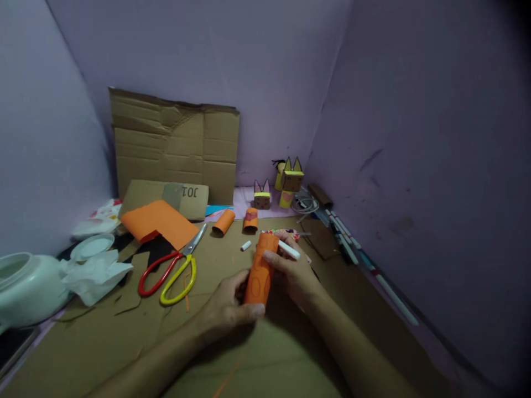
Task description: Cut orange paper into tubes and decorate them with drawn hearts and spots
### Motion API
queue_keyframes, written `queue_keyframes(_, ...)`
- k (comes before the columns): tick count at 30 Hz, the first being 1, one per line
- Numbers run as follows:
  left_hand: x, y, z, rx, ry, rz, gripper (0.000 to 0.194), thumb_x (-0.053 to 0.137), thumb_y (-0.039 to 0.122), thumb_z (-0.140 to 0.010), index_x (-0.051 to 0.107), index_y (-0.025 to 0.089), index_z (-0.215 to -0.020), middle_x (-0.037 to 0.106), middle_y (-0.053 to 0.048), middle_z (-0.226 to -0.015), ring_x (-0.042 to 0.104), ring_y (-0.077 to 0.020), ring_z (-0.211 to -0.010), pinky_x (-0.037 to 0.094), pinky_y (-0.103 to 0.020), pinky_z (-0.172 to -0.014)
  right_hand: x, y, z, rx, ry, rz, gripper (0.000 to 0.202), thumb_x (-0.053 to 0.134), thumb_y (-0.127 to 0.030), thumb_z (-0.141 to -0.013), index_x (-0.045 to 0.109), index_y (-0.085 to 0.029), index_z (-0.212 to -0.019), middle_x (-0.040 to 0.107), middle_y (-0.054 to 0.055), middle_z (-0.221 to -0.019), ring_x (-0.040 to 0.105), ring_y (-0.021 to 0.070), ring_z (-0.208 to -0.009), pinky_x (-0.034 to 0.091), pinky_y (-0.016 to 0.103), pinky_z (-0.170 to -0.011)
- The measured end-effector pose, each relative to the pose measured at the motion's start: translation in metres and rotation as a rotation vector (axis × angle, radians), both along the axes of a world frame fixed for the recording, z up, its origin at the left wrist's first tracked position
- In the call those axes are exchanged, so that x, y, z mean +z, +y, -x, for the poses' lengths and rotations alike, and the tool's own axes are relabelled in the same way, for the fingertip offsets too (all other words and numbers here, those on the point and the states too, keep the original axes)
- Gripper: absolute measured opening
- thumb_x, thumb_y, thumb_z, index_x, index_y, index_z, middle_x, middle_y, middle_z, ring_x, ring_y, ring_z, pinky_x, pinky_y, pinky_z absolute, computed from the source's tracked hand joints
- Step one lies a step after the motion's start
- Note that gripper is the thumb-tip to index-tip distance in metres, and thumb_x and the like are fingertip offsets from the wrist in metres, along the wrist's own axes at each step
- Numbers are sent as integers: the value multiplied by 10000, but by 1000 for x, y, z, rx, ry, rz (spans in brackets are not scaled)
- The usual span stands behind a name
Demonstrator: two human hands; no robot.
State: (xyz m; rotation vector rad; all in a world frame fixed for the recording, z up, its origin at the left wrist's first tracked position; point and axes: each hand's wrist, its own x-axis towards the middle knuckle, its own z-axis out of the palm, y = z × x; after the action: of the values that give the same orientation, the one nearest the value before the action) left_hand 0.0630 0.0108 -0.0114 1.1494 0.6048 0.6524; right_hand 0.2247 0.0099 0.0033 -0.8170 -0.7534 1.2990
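Note:
An orange paper tube [259,282] with drawn oval outlines is held tilted above the cardboard mat. My left hand [232,301] is closed round its lower end, thumb across the bottom edge. My right hand [296,271] is closed at the upper part, its thumb pressed on the tube, and a white marker [289,250] sticks out from its fingers. The marker's tip is hidden. A small white marker cap [246,246] lies just beyond the tube. Two shorter orange tubes are farther back: one on its side [224,222], the other [251,220] with a reddish heart.
Scissors [188,257] with red and yellow handles lie left, beside orange paper [160,221]. A white jar [31,287] and crumpled tissue [97,273] are far left. Cardboard cat figures [261,198] stand at the back. Several markers [342,235] lie along the right wall.

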Motion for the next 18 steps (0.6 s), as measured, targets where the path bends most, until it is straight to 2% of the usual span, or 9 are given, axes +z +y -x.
queue_keyframes(2,0,0,-3,56,81,-53,535,828,361,-561,633,105,-989,666,-52,-845,585,-149,-734,477,-209,-609,0,1,1,-76,-44,-9,479,852,-207,-520,539,-238,-882,646,-63,-728,612,144,-683,493,252,-637)
queue_keyframes(5,1,-3,-6,86,162,-9,475,806,357,-544,616,100,-896,631,-26,-720,540,-121,-578,456,-223,-516,0,0,5,-131,-80,-30,460,838,-199,-511,525,-241,-845,637,-67,-714,614,151,-673,495,259,-620)
queue_keyframes(10,6,-9,-8,149,222,37,367,758,290,-548,592,109,-821,636,-21,-611,544,-113,-454,451,-225,-444,-1,-1,7,-189,-139,-42,409,843,-218,-501,563,-222,-799,647,-59,-697,620,139,-643,498,245,-592)
queue_keyframes(15,5,-2,-3,260,183,89,342,747,245,-525,580,123,-798,641,-14,-589,565,-115,-436,468,-215,-412,3,7,-10,-316,-108,-18,431,771,-455,-641,578,-200,-930,718,10,-747,667,152,-591,519,265,-552)
queue_keyframes(18,4,6,1,270,184,95,321,726,227,-501,565,129,-761,619,0,-548,560,-115,-418,450,-199,-380,9,7,-24,-446,-51,-47,506,749,-544,-638,610,-175,-956,702,-3,-644,629,130,-475,497,245,-482)
